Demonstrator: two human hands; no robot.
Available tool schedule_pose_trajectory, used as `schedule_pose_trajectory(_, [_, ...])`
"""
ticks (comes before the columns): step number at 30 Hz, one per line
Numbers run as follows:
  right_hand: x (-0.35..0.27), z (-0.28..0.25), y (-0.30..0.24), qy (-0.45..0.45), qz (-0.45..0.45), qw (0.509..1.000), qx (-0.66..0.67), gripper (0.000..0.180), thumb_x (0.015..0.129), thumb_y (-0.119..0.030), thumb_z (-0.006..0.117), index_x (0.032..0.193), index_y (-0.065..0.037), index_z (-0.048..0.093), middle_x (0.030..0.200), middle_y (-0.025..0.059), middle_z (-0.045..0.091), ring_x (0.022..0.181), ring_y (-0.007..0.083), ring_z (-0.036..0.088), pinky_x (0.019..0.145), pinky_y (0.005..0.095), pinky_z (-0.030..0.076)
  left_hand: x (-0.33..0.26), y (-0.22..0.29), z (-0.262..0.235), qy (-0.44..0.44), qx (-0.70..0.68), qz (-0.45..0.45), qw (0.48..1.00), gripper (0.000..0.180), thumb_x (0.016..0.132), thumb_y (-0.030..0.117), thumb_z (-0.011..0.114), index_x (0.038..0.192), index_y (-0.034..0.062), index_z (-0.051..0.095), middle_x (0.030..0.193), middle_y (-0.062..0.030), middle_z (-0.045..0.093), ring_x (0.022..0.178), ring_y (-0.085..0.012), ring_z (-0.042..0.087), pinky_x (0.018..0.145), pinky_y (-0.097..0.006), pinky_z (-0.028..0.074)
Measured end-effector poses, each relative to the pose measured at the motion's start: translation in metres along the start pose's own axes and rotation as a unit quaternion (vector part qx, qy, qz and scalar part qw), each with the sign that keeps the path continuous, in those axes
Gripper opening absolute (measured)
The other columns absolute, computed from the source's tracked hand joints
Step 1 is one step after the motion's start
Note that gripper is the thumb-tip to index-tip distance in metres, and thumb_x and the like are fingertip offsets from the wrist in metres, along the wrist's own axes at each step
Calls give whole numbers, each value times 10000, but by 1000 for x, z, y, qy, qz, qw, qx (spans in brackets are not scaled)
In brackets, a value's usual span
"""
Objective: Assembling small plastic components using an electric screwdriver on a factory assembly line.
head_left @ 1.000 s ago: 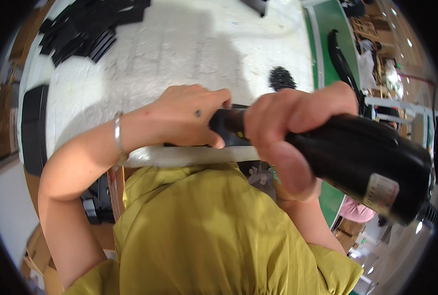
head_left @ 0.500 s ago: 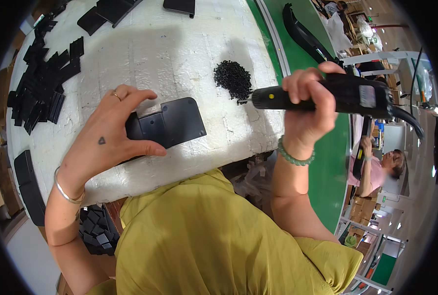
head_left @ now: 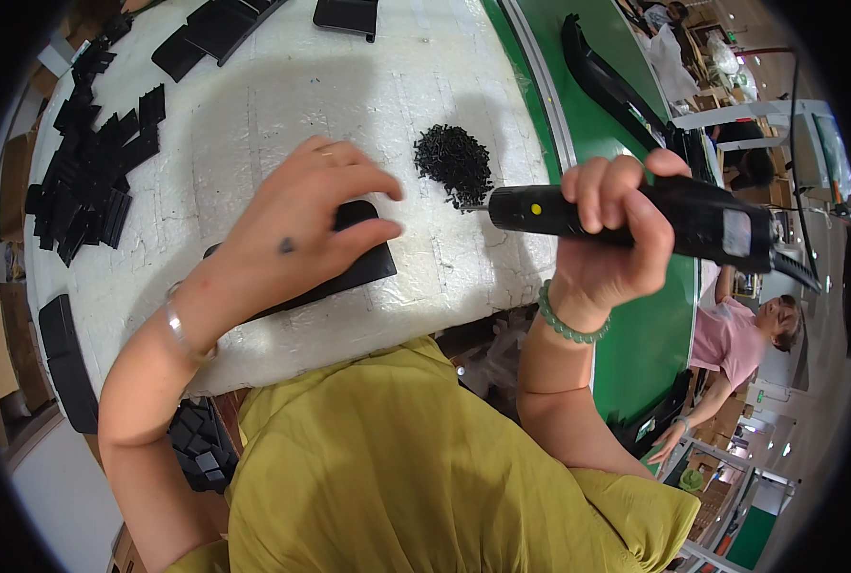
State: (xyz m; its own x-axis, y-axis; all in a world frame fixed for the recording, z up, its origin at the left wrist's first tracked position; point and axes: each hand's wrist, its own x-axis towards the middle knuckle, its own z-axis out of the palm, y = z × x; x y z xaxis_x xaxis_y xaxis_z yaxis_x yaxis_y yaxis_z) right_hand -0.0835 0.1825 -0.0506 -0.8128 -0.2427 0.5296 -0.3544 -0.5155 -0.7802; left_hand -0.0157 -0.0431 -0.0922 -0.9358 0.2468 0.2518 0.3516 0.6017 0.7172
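Observation:
My right hand [head_left: 609, 244] is wrapped round a black electric screwdriver [head_left: 530, 211], held almost level, its bit pointing left. The bit's tip is at the near edge of a heap of small black screws [head_left: 452, 160]; whether a screw sits on it I cannot tell. My left hand [head_left: 301, 224] hovers over a flat black plastic part [head_left: 357, 271] and hides most of it. Thumb and forefinger stretch apart toward the screws, with nothing visible between them. The part lies on a white, plastic-wrapped work surface [head_left: 292, 105].
Narrow black pieces [head_left: 101, 167] are heaped at the left. Black plastic parts [head_left: 217, 31] lie along the far edge, another [head_left: 67, 363] at the near left. Below stands a container of small dark pieces [head_left: 201, 444]. A green surface [head_left: 635, 368] at right carries a long black part [head_left: 602, 81]; a person [head_left: 731, 339] is beyond.
My left hand has moved right, from beside the black plastic part to over it, toward the screws. The screwdriver has shifted only slightly. The person at right has lowered an arm.

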Motion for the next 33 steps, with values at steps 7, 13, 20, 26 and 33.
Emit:
schedule_pose_trajectory(7, [3,7,-21,-4,-46,999,9,365,763,-103,477,1121,-76,412,585,7,379,483,130,389,578,314,389,50,-3,46,77,81,217,970,184,703,145,721,877,103,677,965,-2,610,1046,-246,521,873,-368,422])
schedule_pose_trajectory(13, [8,-1,-25,-26,-78,996,46,353,773,-109,476,1121,-88,420,587,-1,403,485,121,401,569,308,381,55,-8,47,122,76,235,961,118,713,187,708,778,107,650,839,24,620,1018,-202,517,839,-351,428])
schedule_pose_trajectory(20, [5,7,-37,-101,-69,989,79,319,739,-112,511,1056,-83,488,592,-38,433,517,81,421,604,266,352,45,5,42,136,-4,214,967,141,700,179,717,730,87,615,773,0,596,871,-202,564,703,-327,468])
schedule_pose_trajectory(26, [-9,29,-49,-185,-77,980,-3,317,719,-114,570,1007,-119,438,570,-61,502,473,61,476,541,222,375,25,13,33,141,47,254,956,165,657,109,744,726,51,605,745,-16,600,805,-229,593,651,-316,492])
schedule_pose_trajectory(33, [-7,52,-29,-212,-17,977,11,334,742,-126,572,1035,-134,413,574,-61,469,467,64,449,540,224,365,-10,12,2,123,69,92,986,507,727,185,699,1192,80,528,1154,-86,542,1099,-299,475,933,-381,395])
